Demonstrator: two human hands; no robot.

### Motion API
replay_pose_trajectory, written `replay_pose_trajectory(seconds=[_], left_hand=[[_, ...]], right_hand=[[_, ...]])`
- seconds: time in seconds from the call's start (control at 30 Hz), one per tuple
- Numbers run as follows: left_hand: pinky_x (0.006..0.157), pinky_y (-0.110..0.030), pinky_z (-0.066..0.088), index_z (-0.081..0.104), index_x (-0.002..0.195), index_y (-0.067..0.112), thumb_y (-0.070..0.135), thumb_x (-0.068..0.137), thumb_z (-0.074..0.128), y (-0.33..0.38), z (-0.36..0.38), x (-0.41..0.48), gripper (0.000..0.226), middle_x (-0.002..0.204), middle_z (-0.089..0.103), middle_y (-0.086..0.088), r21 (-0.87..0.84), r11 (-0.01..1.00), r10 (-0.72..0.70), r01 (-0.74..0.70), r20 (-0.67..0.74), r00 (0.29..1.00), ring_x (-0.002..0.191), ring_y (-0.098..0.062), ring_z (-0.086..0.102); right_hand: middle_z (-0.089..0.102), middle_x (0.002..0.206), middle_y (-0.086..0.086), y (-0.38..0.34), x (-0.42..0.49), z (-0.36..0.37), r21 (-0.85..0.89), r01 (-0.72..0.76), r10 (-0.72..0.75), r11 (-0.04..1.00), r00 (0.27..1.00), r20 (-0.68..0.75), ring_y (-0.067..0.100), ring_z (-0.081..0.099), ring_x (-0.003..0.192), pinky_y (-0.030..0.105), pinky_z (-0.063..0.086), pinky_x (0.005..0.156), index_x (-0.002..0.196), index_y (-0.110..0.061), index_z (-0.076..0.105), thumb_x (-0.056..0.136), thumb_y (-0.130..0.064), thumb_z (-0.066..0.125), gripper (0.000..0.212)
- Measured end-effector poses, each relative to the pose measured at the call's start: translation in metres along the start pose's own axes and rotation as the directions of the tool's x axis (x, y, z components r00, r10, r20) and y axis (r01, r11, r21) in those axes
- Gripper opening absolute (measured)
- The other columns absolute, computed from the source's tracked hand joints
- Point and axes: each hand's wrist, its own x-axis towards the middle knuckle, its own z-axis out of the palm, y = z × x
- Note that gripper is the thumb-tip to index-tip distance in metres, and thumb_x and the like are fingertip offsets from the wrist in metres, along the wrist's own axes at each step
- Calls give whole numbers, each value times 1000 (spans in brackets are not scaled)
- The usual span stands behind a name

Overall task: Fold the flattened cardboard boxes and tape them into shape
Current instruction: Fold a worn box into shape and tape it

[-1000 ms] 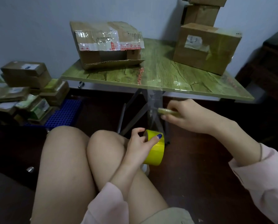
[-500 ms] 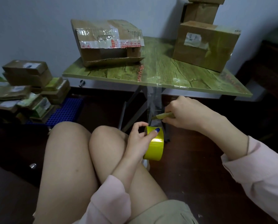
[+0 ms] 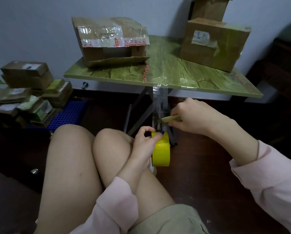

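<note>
My left hand grips a yellow tape roll below the table's front edge, beside my right knee. A clear strip of tape runs from the roll up to the table edge, where it is stuck. My right hand holds a small yellowish cutter with its tip against the strip just above the roll. An open-sided cardboard box with old tape lies on the table at the back left. A closed box stands at the back right.
Another box is stacked behind the closed one. Flattened and small boxes are piled on a blue crate on the floor at left. Metal table legs cross under the table. My bare knees fill the lower middle.
My right hand has dropped with the cutter from higher on the tape strip down to just above the roll. My left hand and the roll stayed nearly in place.
</note>
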Motion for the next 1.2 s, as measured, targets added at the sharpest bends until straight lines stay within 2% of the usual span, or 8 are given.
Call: replay_pose_trajectory(seconds=[0.4,0.53,0.67,0.73,0.83,0.97,1.07,1.2], left_hand=[[84,-57,50,55,90,20,9,81,70,3,0,1,21,96,66,-24,21,999,-40,40,-4,999,91,-42,65],[83,-62,47,52,90,16,3,82,67,2,-1,0,22,100,62,-36,-19,999,-43,43,11,999,95,-55,59],[84,-64,47,52,91,16,4,83,68,1,0,0,22,103,61,-36,-21,999,-43,43,16,999,96,-54,59],[83,-62,48,52,92,16,3,84,67,2,1,-1,21,101,62,-35,-24,999,-37,37,20,999,96,-54,59],[84,-61,48,51,93,15,3,85,65,4,2,-5,20,99,63,-31,-12,1000,-22,23,22,1000,97,-52,60],[84,-62,49,52,93,16,6,83,69,2,-1,-6,22,100,65,-28,28,999,-28,27,26,999,96,-49,62],[83,-62,50,53,92,18,21,68,76,-2,-3,-8,34,102,65,-26,128,991,-51,44,50,997,94,-45,64],[78,-47,56,52,102,12,11,83,70,-1,-4,-11,26,95,67,-24,140,990,-27,11,118,993,85,-36,67]], right_hand=[[58,116,11,-16,8,6,-277,-82,108,957,991,78,34,59,106,33,36,69,116,-10,57,96,-20,50,23],[59,117,11,8,-5,5,-289,-212,258,934,957,130,34,58,109,34,38,74,116,-12,58,93,-35,56,33],[59,79,6,26,-20,15,176,-426,413,888,905,105,29,60,82,29,37,61,80,-13,59,84,-50,63,38],[50,59,-1,21,-21,33,559,-460,475,690,870,129,17,50,59,28,33,52,64,-12,50,77,-50,71,45],[62,70,6,4,-16,65,887,-328,364,325,909,203,9,48,61,22,37,55,68,-3,54,73,-32,80,39],[69,80,9,-6,-10,83,972,-227,337,60,921,195,1,62,63,12,46,60,66,-17,35,78,0,73,43],[69,80,12,-6,-13,92,964,-250,338,95,919,205,14,67,78,25,51,80,69,-17,36,76,5,72,43],[68,75,7,-4,-23,86,978,-180,355,106,926,132,4,63,66,20,47,74,68,-16,35,76,2,74,44]])
